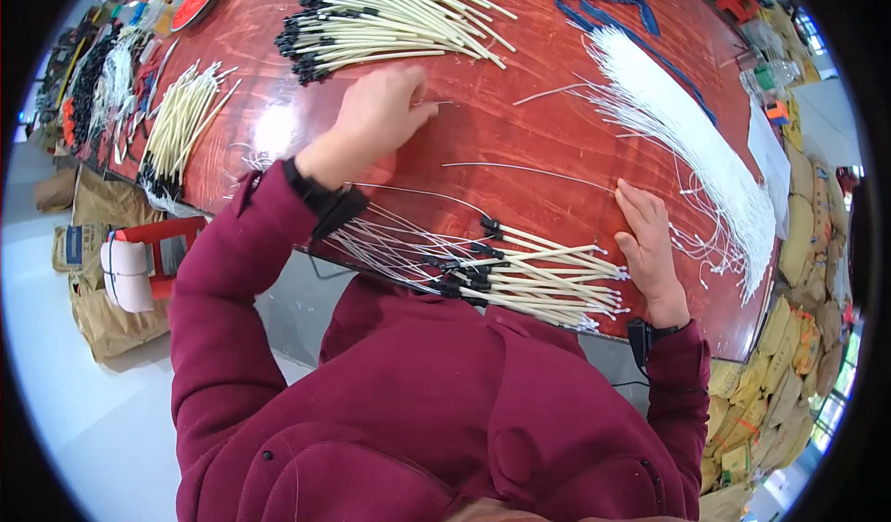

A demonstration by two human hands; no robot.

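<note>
My left hand (385, 114) is over the middle of the red table, its fingers curled into a pinch. A short, thin whitish strand (445, 103) shows at its fingertips; whether they grip it is unclear. My right hand (650, 234) rests toward the right, fingers stretched out and thumb apart. Its fingertips meet the end of a single white cord (529, 168) lying across the table. Between my arms, near the front edge, lies a pile of cream sticks (548, 281) with black end pieces and white tips. Thin white cords (380, 239) trail left from them.
Cream sticks with black ends (399, 21) form a large heap at the back; a smaller bundle (186, 118) lies left. A thick white cord bundle (696, 141) and a blue strap (608, 7) lie right. A red stool (162, 253) stands left; sacks (770, 364) are piled right.
</note>
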